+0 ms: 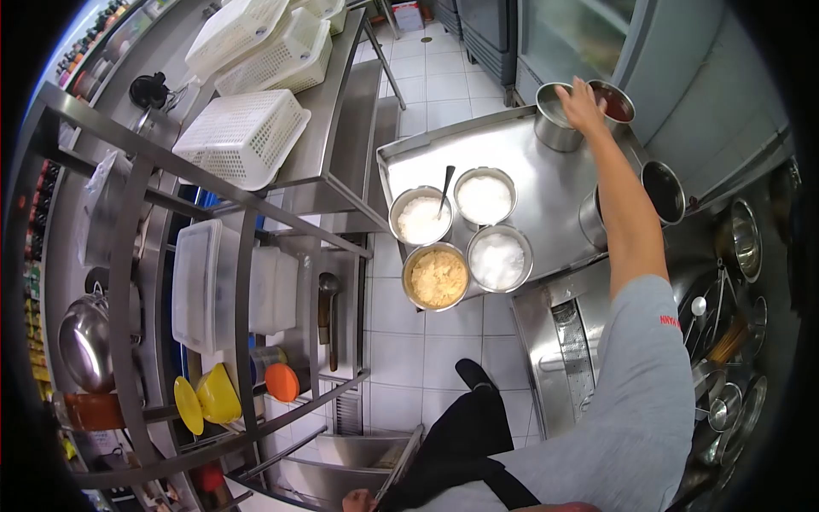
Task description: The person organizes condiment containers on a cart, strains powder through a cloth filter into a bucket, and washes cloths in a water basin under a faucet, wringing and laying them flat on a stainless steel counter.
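1. Although it barely enters the view, the left hand (pixel 358 501) shows well short of the steel table (pixel 546 192); its fingers look curled, but whether they hold anything I cannot make out.
2. Nearer the steel table, a black trouser leg (pixel 465 420) ends in a dark shoe (pixel 474 372) on white floor tiles (pixel 397 311).
3. Left of the steel table stands a metal rack (pixel 102 123) with a translucent lidded tub (pixel 194 290) and a yellow container (pixel 219 394).
4. On the steel table's near left corner, four steel pots (pixel 437 305) sit close together: one has yellowish crumbly food (pixel 439 277), the others white food (pixel 500 260), and a dark-handled spoon (pixel 448 181) stands tilted in one of those.
5. At the steel table's right side, another pot (pixel 590 220) is partly hidden by the forearm.
6. At the steel table's far right corner, the right hand (pixel 584 109) is over the neighbouring rims of a deep steel pot (pixel 559 136) and a red-filled pot (pixel 618 128); its fingers look spread, though whether they grip either rim I cannot make out.
7. Beyond the steel table is a glass-doored cabinet (pixel 580 43); farther left, white perforated baskets (pixel 243 136) rest on a worktop.
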The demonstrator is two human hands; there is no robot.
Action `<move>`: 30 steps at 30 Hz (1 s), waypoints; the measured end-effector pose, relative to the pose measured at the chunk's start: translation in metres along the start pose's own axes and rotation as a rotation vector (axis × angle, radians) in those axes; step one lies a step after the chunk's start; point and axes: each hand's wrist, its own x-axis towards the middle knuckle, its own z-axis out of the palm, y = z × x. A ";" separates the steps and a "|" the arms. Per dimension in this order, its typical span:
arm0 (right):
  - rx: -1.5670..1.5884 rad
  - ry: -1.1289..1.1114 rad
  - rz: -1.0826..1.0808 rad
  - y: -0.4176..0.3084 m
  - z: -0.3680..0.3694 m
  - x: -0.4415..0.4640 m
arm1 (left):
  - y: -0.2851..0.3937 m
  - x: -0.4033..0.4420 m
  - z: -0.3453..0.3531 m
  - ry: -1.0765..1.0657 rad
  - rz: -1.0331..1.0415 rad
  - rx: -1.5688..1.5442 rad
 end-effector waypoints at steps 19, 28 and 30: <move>0.705 -1.681 -1.624 -0.365 -0.237 -0.805 | -0.123 -0.375 -0.024 0.447 0.382 -1.443; 0.240 -2.039 -2.104 -0.382 -0.262 -1.322 | -0.469 -0.399 0.076 1.068 -0.465 -0.746; 0.289 -1.471 -2.251 -0.427 -0.228 -1.376 | -0.508 -0.403 0.043 1.427 -0.463 -0.509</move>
